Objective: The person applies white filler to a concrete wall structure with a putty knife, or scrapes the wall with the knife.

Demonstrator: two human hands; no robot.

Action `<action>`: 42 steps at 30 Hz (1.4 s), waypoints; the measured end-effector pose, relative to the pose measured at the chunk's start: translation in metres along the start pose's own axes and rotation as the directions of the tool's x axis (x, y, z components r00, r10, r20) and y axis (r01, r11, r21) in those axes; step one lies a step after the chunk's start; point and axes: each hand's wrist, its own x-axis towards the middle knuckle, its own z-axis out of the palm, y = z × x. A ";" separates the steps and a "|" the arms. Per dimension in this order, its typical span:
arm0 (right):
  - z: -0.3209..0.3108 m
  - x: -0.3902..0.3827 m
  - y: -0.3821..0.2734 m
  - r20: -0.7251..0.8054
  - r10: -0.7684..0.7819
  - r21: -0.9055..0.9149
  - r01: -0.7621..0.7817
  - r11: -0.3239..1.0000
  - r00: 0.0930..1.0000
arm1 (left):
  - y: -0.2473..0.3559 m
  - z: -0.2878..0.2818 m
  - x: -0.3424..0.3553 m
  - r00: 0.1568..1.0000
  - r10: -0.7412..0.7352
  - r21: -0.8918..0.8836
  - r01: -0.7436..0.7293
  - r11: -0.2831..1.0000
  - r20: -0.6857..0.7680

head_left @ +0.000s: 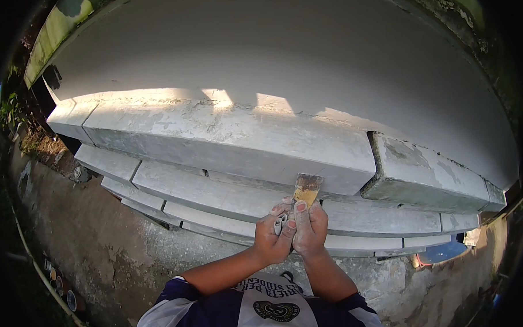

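A scraper point(308, 188) with a worn blade, smeared yellow and dark brown, points away from me in front of the pale ledge. My right hand point(310, 231) is closed on it, thumb up against the base of the blade; its handle is hidden by my hands. Pressed alongside, my left hand point(271, 235) has its fingers curled around a rolled grey sheet point(280, 223), perhaps sandpaper. Whether the left fingers also grip the scraper is hard to see. White dust coats the fingers of both hands.
Long stepped concrete ledges point(237, 132) run across in front of me, patchy with white coating, below a smooth grey-white wall point(280, 47). A dark gap splits off a ledge block point(423, 163) at right. Pots point(75, 301) stand lower left; a blue basin point(442, 253) lies lower right.
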 end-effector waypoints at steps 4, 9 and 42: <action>-0.003 -0.011 0.017 -0.035 0.011 -0.042 -0.013 0.999 0.999 | -0.009 0.004 -0.008 0.996 0.054 0.067 -0.050 0.997 -0.064; 0.008 0.007 -0.015 -0.013 -0.011 -0.051 0.010 0.999 1.000 | 0.019 -0.001 0.012 0.998 -0.062 -0.068 0.061 0.996 -0.015; -0.034 -0.026 0.028 0.007 0.004 0.020 -0.004 1.000 1.000 | -0.041 0.017 -0.028 0.995 0.098 0.155 -0.101 0.983 0.026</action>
